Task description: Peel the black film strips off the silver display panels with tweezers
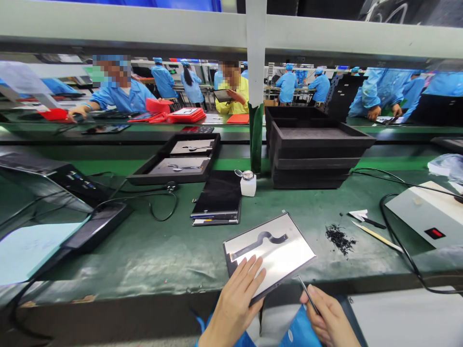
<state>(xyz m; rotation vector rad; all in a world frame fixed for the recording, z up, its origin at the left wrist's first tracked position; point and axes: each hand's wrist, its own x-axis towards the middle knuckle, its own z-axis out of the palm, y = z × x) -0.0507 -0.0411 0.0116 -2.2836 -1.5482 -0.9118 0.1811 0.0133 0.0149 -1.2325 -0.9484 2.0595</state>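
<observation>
A display panel (278,260) lies tilted at the table's front edge, its silvery back facing up. A dark flex cable (265,237) curves across that back. My left hand (237,294) grips the panel's near left corner, fingers flat on top and thumb at the edge below. In my right hand (321,308) is a pair of thin metal tweezers (308,295), pinched between thumb and fingers. Their tip points at the panel's near right edge. A heap of black scraps (340,239) lies to the right, beside a craft knife with a yellow handle (378,236).
A stack of dark panels (217,195) stands behind, next to a white dispenser bottle (248,184). Black trays (311,159) are piled at back right; another tray (144,178) holds panels. Cables and a white box (430,212) sit right. Co-workers sit across the bench.
</observation>
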